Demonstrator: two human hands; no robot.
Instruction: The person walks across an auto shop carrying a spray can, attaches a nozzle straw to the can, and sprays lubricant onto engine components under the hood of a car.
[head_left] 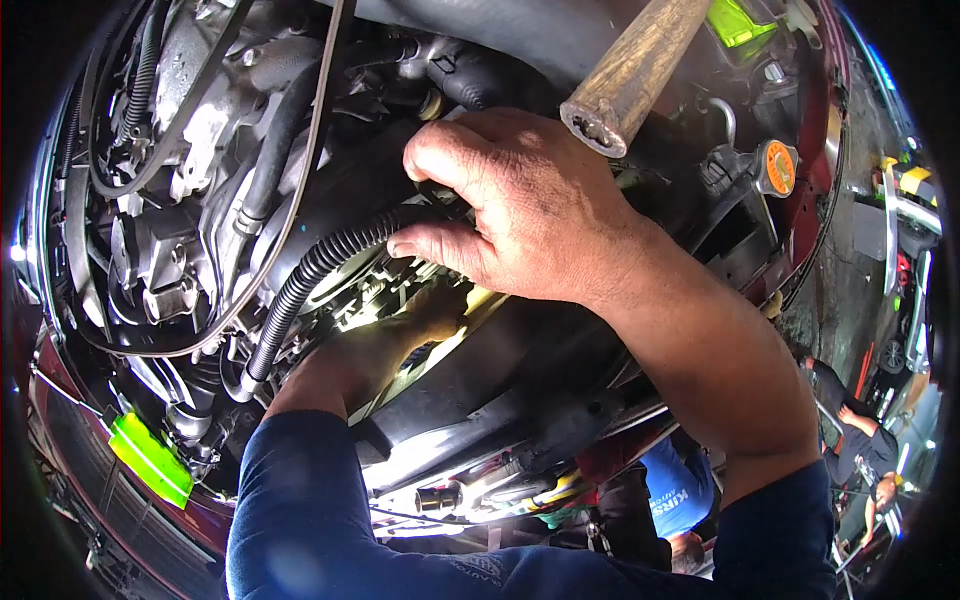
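My right hand (530, 205) is over the engine bay, back of the hand up. Its thumb and forefinger curve around the upper end of a black corrugated tube (310, 262); the other fingers are hidden beneath the hand. Lower down, my left hand (432, 312) reaches into the narrow gap between the engine and a black plastic shroud (480, 385). Its fingers are out of sight among brightly lit parts, so what they touch cannot be seen. Close above my right hand is the worn end of a wooden handle (635, 80).
A thin belt (290, 215) loops across the engine (200, 90) on the left. An orange-labelled cap (777, 167) stands at the right. A bright green piece (150, 458) sits at lower left, a black socket (437, 500) near the front edge. Other people (680, 490) are beyond the car.
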